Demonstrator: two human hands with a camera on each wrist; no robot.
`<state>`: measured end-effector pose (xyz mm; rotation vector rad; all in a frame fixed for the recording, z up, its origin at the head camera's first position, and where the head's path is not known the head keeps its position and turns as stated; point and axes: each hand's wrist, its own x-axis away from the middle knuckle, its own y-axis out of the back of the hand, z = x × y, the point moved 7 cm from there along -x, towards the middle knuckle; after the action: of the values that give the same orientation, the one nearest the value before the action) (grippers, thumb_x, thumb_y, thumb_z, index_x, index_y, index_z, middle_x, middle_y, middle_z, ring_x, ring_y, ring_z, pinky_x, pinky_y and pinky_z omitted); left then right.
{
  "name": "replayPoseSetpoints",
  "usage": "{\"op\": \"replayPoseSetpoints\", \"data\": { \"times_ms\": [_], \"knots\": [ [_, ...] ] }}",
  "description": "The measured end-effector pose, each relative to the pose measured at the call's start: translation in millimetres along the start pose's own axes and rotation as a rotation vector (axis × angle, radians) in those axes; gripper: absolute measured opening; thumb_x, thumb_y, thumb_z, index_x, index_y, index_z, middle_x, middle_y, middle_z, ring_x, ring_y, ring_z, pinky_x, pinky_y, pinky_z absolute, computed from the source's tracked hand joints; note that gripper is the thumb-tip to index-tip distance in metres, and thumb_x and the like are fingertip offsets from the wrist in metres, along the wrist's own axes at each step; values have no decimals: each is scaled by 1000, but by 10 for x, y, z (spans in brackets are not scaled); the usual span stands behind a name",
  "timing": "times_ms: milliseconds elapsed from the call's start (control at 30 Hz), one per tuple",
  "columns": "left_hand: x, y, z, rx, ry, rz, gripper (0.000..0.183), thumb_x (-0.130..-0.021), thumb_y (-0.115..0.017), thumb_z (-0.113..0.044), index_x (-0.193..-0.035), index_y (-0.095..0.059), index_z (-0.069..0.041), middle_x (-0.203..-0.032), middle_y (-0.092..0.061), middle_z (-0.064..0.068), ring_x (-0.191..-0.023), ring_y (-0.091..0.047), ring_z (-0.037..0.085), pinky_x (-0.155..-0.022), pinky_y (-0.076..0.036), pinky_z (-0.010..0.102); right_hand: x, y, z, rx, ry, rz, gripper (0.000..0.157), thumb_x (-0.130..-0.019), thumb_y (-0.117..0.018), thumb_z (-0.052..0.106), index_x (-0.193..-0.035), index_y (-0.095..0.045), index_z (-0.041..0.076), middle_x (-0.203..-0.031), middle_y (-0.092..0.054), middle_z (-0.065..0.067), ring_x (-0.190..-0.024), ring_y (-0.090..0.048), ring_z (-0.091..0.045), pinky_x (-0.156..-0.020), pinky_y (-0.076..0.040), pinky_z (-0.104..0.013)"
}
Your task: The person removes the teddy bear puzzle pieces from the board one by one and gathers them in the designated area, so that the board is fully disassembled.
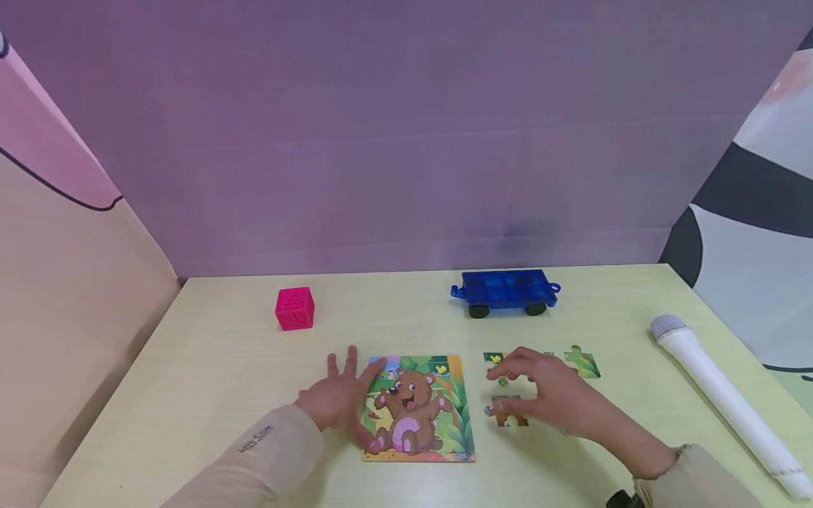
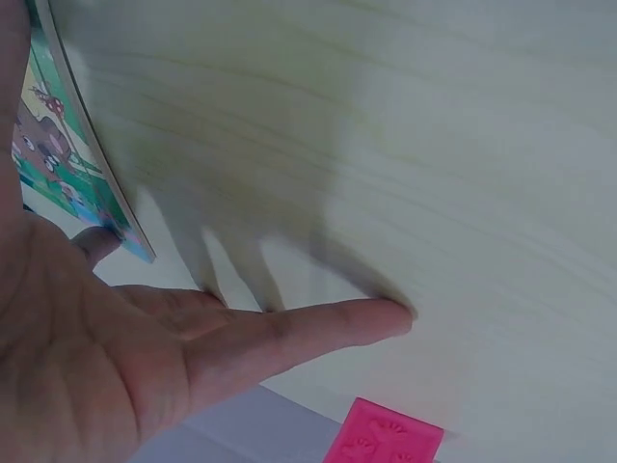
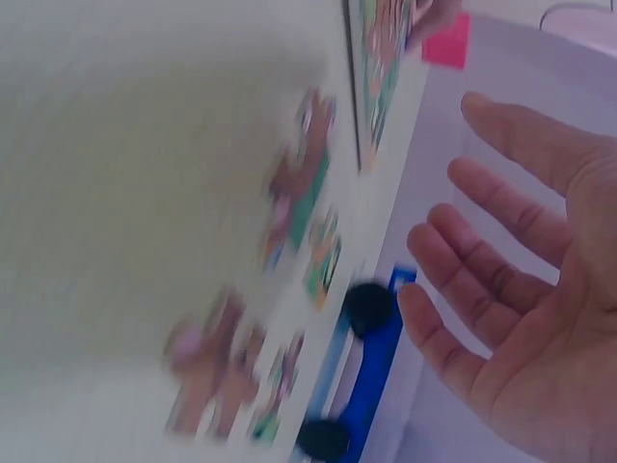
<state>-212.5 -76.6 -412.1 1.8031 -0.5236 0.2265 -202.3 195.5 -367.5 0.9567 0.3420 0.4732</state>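
A bear jigsaw puzzle (image 1: 419,416) lies flat on the table. My left hand (image 1: 339,398) is spread at its left side, with the thumb and index fingertip on the left edge. In the left wrist view the other fingers of this hand (image 2: 106,357) reach out straight over the tabletop. My right hand (image 1: 549,391) hovers above loose puzzle pieces, fingers loosely bent and nothing between them. A brown piece (image 1: 512,418) lies below its thumb, and a green piece (image 1: 583,363) behind it. The right wrist view shows several pieces, blurred, including a brown one (image 3: 217,367).
A pink cube (image 1: 295,309) stands behind the left hand. Toward the back edge is a blue toy wagon (image 1: 508,289) with black wheels. A white toy microphone (image 1: 724,395) lies slantwise along the right side. A purple panel (image 1: 406,176) rises behind the table.
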Motion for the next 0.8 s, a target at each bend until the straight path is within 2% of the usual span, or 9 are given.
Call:
{"op": "replayPoseSetpoints", "data": {
  "times_ms": [133,400,467,633,800],
  "knots": [
    [2,7,-16,-8,-1,-11,122,-61,-99,-40,-160,-30,-24,-168,-7,24,-150,-7,53,-88,-34,86,-90,-148,123,15,-7,20,31,-87,-80,38,-111,-74,19,-109,-64,6,-95,-61,-17,-81,-51,-43],
    [-8,1,-40,-31,1,-18,121,-61,-99,-40,-159,-31,-23,-167,-8,23,-150,-9,53,-87,-36,85,-232,-472,359,3,-20,101,23,-85,-84,34,-104,-77,23,-103,-60,9,-89,-59,-14,-76,-54,-33],
    [-13,0,-43,-38,3,-17,120,-61,-99,-40,-159,-32,-23,-167,-9,23,-150,-10,53,-87,-37,85,-258,-547,403,26,-22,107,22,-83,-85,34,-102,-77,25,-101,-59,10,-87,-57,-12,-75,-53,-33],
    [-14,3,-47,-54,8,-16,120,-61,-99,-40,-159,-32,-23,-167,-10,23,-150,-11,52,-87,-38,84,-299,-694,518,82,3,106,24,-81,-87,32,-101,-79,23,-98,-58,9,-77,-52,-6,-67,-50,-28],
    [-16,4,-46,-57,11,-14,120,-61,-99,-41,-159,-31,-24,-167,-9,23,-150,-10,52,-87,-37,85,-324,-774,585,141,0,124,29,-79,-88,34,-103,-80,19,-97,-58,9,-79,-52,-7,-71,-50,-28]
  ]
}}
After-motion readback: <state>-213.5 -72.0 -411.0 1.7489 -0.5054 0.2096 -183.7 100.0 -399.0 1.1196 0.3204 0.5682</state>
